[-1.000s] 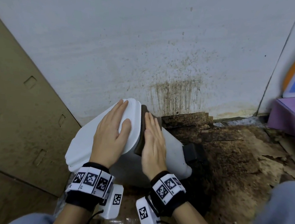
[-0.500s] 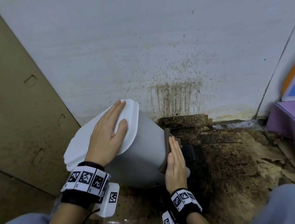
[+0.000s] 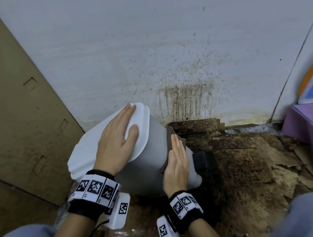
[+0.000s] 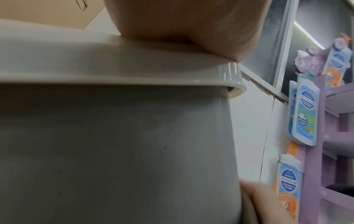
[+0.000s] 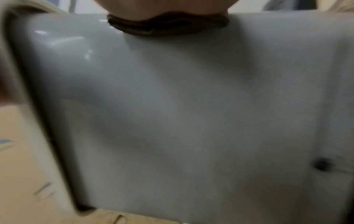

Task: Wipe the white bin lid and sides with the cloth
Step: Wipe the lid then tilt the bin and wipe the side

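The white bin [image 3: 154, 155] leans tilted on the floor by the wall, its white lid [image 3: 140, 122] turned to the left. My left hand [image 3: 118, 139] lies flat on the lid with straight fingers. My right hand [image 3: 178, 157] presses a brown cloth [image 3: 170, 136] flat against the bin's right side. In the left wrist view the lid rim [image 4: 134, 75] sits over the bin's grey-looking side [image 4: 114, 151]. The right wrist view shows the bin side [image 5: 191, 106] close up, with the cloth [image 5: 166, 28] under my palm.
A black pedal [image 3: 203, 159] sticks out at the bin's base. The wall [image 3: 157, 53] behind is stained and the floor [image 3: 241, 171] is dirty and peeling. Cardboard [image 3: 20, 126] stands on the left. A purple shelf [image 3: 309, 123] with bottles [image 4: 304, 112] stands at right.
My right hand slid the cloth from beside the lid rim down the bin's side toward the base, then back up a little. The left hand stayed flat on the lid.
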`<action>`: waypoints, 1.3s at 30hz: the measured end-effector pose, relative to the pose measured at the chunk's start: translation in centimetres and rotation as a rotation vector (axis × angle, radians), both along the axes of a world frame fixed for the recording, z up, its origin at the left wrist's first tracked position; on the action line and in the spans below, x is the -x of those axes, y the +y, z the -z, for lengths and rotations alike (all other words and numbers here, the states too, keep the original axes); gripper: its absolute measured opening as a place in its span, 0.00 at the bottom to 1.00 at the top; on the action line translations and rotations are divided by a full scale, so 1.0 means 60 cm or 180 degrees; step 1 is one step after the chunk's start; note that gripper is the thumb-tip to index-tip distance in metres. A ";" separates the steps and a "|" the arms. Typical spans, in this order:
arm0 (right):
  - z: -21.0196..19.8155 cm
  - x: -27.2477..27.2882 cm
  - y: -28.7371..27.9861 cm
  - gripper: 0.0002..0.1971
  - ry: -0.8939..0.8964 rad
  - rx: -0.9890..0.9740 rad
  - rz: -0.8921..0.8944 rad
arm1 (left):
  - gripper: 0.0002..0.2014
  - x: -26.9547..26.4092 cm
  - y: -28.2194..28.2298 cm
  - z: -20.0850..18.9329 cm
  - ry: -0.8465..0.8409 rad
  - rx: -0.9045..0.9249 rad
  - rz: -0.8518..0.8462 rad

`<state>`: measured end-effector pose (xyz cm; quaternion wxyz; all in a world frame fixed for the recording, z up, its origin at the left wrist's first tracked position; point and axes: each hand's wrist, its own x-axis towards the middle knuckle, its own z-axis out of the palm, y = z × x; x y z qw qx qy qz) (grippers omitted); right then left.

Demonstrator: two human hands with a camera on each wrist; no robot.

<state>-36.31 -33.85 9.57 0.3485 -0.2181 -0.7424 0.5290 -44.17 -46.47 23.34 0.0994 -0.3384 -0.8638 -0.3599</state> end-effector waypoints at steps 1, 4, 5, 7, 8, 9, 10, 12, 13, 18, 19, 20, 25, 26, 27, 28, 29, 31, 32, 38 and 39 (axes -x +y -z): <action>-0.022 0.006 -0.009 0.31 0.0066 -0.0033 -0.0074 | 0.27 0.000 0.002 0.000 0.0018 0.0009 0.0003; -0.076 0.021 -0.030 0.32 0.0155 -0.0108 -0.0388 | 0.27 0.000 0.003 -0.001 0.0036 0.0031 0.0013; -0.087 0.024 -0.033 0.32 0.0181 -0.0137 -0.0484 | 0.27 0.000 0.003 -0.001 0.0030 0.0033 0.0009; -0.095 0.027 -0.033 0.31 0.0202 -0.0248 -0.0595 | 0.27 0.000 0.001 -0.001 0.0016 0.0033 -0.0003; -0.093 0.027 -0.032 0.31 0.0209 -0.0337 -0.0600 | 0.27 0.000 -0.001 0.000 0.0003 0.0026 -0.0004; -0.089 0.024 -0.030 0.30 0.0219 -0.0430 -0.0583 | 0.27 0.000 -0.001 0.000 -0.0008 0.0012 0.0007; -0.083 0.022 -0.026 0.29 0.0231 -0.0509 -0.0559 | 0.27 0.000 -0.002 0.001 -0.0018 -0.0002 0.0032; -0.069 0.017 -0.016 0.28 0.0265 -0.0593 -0.0529 | 0.26 -0.001 -0.002 0.002 -0.0034 -0.0001 0.0087; -0.060 0.015 -0.010 0.28 0.0273 -0.0597 -0.0532 | 0.26 -0.001 -0.002 0.002 -0.0049 0.0001 0.0099; 0.007 -0.004 0.029 0.28 0.0112 -0.0475 -0.0503 | 0.26 0.005 -0.013 -0.002 -0.0208 -0.0126 0.0042; 0.026 -0.011 0.036 0.28 0.0033 -0.0427 -0.0440 | 0.26 0.006 -0.016 -0.002 -0.0233 -0.0149 0.0038; 0.043 -0.018 0.041 0.29 -0.0066 -0.0375 -0.0368 | 0.26 0.008 -0.018 -0.002 -0.0251 -0.0165 0.0040; 0.080 -0.035 0.052 0.31 -0.0310 -0.0184 -0.0176 | 0.26 0.009 -0.020 -0.001 -0.0241 -0.0174 0.0028; 0.079 -0.035 0.052 0.31 -0.0320 -0.0122 -0.0168 | 0.26 0.008 -0.019 -0.001 -0.0233 -0.0173 0.0021; 0.077 -0.034 0.051 0.30 -0.0326 -0.0067 -0.0162 | 0.26 0.008 -0.018 -0.002 -0.0226 -0.0169 0.0012; 0.076 -0.032 0.049 0.29 -0.0330 -0.0029 -0.0150 | 0.26 0.006 -0.015 -0.002 -0.0218 -0.0156 -0.0003; 0.075 -0.030 0.047 0.29 -0.0331 0.0000 -0.0120 | 0.27 0.004 -0.013 -0.003 -0.0205 -0.0130 -0.0020; 0.071 -0.024 0.041 0.29 -0.0321 0.0053 -0.0004 | 0.27 -0.001 -0.009 -0.003 -0.0154 -0.0066 -0.0039; 0.065 -0.020 0.037 0.30 -0.0307 0.0073 0.0039 | 0.27 -0.003 -0.008 -0.003 -0.0117 -0.0046 -0.0045; -0.036 0.009 -0.005 0.31 -0.0082 0.0037 -0.0241 | 0.28 -0.002 -0.001 0.003 -0.0027 -0.0032 -0.0015; -0.058 0.015 -0.015 0.29 -0.0087 -0.0020 -0.0316 | 0.28 -0.001 0.000 0.004 -0.0023 -0.0025 -0.0007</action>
